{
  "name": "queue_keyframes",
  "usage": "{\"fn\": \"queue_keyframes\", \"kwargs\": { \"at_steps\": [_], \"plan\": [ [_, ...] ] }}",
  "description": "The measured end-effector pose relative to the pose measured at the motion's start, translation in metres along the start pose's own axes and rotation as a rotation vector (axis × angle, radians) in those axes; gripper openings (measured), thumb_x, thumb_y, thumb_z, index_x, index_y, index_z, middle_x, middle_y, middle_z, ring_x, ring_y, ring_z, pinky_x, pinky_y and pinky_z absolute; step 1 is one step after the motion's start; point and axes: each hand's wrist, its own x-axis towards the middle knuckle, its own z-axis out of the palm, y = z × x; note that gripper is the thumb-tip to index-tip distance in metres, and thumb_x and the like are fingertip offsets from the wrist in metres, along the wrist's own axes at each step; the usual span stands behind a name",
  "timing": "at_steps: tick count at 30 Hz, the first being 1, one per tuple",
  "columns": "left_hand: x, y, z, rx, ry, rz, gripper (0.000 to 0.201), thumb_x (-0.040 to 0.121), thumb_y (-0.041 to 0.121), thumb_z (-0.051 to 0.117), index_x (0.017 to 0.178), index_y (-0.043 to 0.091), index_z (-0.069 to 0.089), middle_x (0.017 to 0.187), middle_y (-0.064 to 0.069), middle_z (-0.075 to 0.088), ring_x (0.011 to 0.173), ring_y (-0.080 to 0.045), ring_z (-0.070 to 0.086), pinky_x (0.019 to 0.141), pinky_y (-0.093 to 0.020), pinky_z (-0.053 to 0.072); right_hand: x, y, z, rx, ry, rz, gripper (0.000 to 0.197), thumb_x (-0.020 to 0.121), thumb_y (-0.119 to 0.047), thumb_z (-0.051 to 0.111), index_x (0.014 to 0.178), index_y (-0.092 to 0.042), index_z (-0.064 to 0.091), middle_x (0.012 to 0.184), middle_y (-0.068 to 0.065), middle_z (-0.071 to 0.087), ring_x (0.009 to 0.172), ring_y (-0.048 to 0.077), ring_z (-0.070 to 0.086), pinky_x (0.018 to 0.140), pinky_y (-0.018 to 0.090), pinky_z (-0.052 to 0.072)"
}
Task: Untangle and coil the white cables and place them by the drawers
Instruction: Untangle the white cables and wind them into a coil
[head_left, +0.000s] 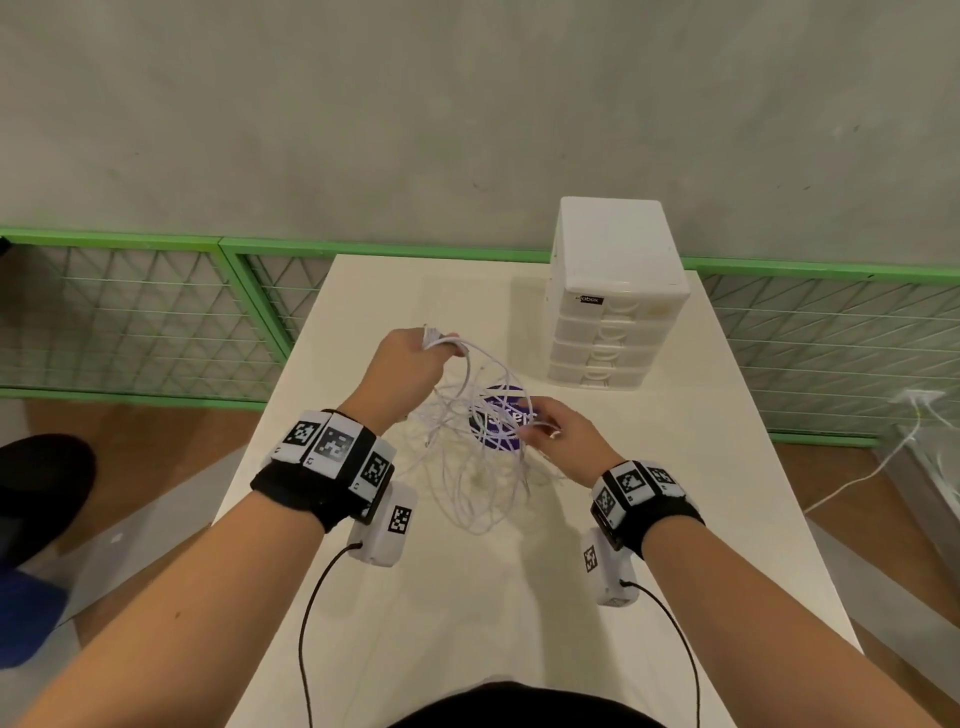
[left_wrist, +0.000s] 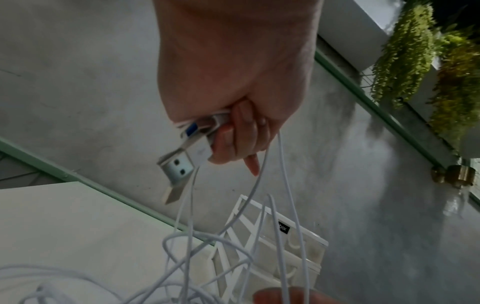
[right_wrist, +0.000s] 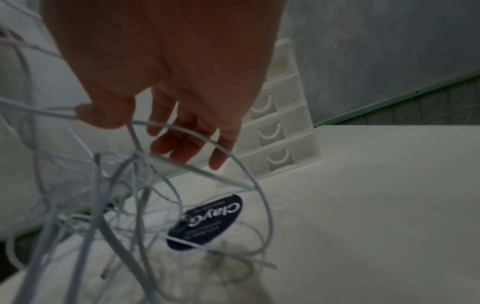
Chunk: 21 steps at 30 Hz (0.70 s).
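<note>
A loose tangle of white cables (head_left: 460, 457) hangs between my two hands above the cream table (head_left: 467, 613), its lowest loops touching the top. My left hand (head_left: 436, 345) is raised at the left, and its curled fingers (left_wrist: 241, 133) grip a bundle of USB plugs (left_wrist: 182, 162) with strands (left_wrist: 287, 185) dropping from it. Lower and to the right, my right hand (head_left: 540, 423) pinches one strand of the tangle (right_wrist: 135, 160) under its thumb (right_wrist: 103, 117), the other fingers hanging loose. The white drawer unit (head_left: 613, 270) stands at the back right of the table.
A round dark purple sticker (head_left: 493, 441) (right_wrist: 207, 222) lies on the table under the cables. Green wire-mesh panels (head_left: 156, 312) and a grey wall run behind the table. A wall socket with white leads (head_left: 919, 400) is on the floor at the right.
</note>
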Motion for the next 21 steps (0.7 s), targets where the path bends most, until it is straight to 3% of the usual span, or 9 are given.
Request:
{"fn": "queue_keyframes", "kwargs": {
  "at_steps": [3,6,7,8,11,13,16,19,21],
  "plan": [
    [0.0,0.003,0.0,-0.023,0.029,0.007,0.025,0.093,0.021,0.054,0.081,0.01,0.073,0.055,-0.004,0.04,0.05,-0.018,0.028,0.048,-0.027,0.022,0.003,-0.009,0.005,0.054,-0.023,-0.002,0.018,0.092,-0.025,0.059,0.108,-0.023,0.065,0.106,-0.001,0.063,0.097,0.011,0.06,0.087,0.022,0.045],
    [0.002,0.001,-0.01,-0.047,0.121,-0.029,0.041,0.094,0.029,0.054,0.055,0.026,0.067,0.058,-0.009,0.038,0.053,-0.02,0.031,0.052,-0.03,0.026,-0.004,-0.001,-0.001,0.117,0.004,0.018,0.017,0.091,-0.025,0.061,0.105,-0.02,0.067,0.078,-0.017,0.058,0.073,-0.005,0.054,0.068,0.008,0.038],
    [0.003,-0.002,-0.015,-0.075,0.163,-0.048,0.042,0.094,0.03,0.054,0.054,0.027,0.067,0.061,-0.01,0.038,0.053,-0.02,0.032,0.053,-0.031,0.027,-0.008,0.005,-0.003,0.135,0.048,0.021,0.014,0.092,-0.024,0.059,0.103,-0.02,0.067,0.075,-0.019,0.058,0.071,-0.006,0.054,0.067,0.009,0.037],
    [0.005,-0.004,-0.02,-0.117,0.199,-0.063,0.039,0.094,0.03,0.052,0.059,0.027,0.068,0.063,-0.01,0.039,0.053,-0.019,0.032,0.053,-0.031,0.027,-0.01,0.013,-0.005,0.133,0.106,0.034,0.013,0.093,-0.025,0.056,0.1,-0.021,0.067,0.081,-0.016,0.061,0.076,-0.004,0.055,0.07,0.013,0.038],
    [0.008,-0.006,-0.031,-0.194,0.249,-0.064,0.029,0.095,0.029,0.05,0.075,0.02,0.07,0.058,-0.005,0.038,0.047,-0.018,0.028,0.049,-0.026,0.023,-0.015,0.036,-0.012,-0.073,0.268,0.187,0.025,0.096,-0.03,0.048,0.093,-0.015,0.068,0.09,-0.002,0.065,0.089,0.017,0.059,0.07,0.025,0.038],
    [0.01,-0.005,-0.031,-0.191,0.232,-0.036,0.028,0.096,0.031,0.05,0.083,0.015,0.07,0.056,-0.003,0.037,0.045,-0.017,0.028,0.048,-0.024,0.023,-0.014,0.051,-0.015,-0.311,0.221,0.368,0.034,0.097,-0.034,0.044,0.095,-0.009,0.068,0.091,0.006,0.065,0.092,0.028,0.061,0.071,0.029,0.04],
    [0.01,0.0,-0.024,-0.184,0.141,0.006,0.033,0.098,0.032,0.049,0.096,0.007,0.071,0.054,0.0,0.041,0.04,-0.009,0.032,0.043,-0.021,0.025,-0.008,0.058,-0.011,-0.437,0.163,0.507,0.033,0.098,-0.027,0.042,0.11,-0.006,0.065,0.114,0.018,0.06,0.103,0.034,0.058,0.083,0.033,0.044],
    [0.007,0.005,-0.014,-0.159,0.056,0.05,0.031,0.1,0.03,0.047,0.094,0.012,0.071,0.051,0.002,0.052,0.042,-0.01,0.034,0.043,-0.021,0.027,-0.002,0.04,-0.004,-0.294,0.262,0.305,0.04,0.093,-0.002,0.038,0.127,-0.01,0.056,0.132,0.018,0.047,0.12,0.032,0.048,0.1,0.03,0.037],
    [0.006,0.006,-0.011,-0.154,0.03,0.045,0.029,0.099,0.032,0.046,0.098,0.014,0.069,0.06,-0.002,0.065,0.044,-0.014,0.035,0.046,-0.023,0.027,-0.003,0.014,-0.003,-0.047,0.428,0.095,0.044,0.09,0.006,0.035,0.122,-0.011,0.059,0.13,0.011,0.05,0.121,0.022,0.047,0.099,0.022,0.032]
  ]
}}
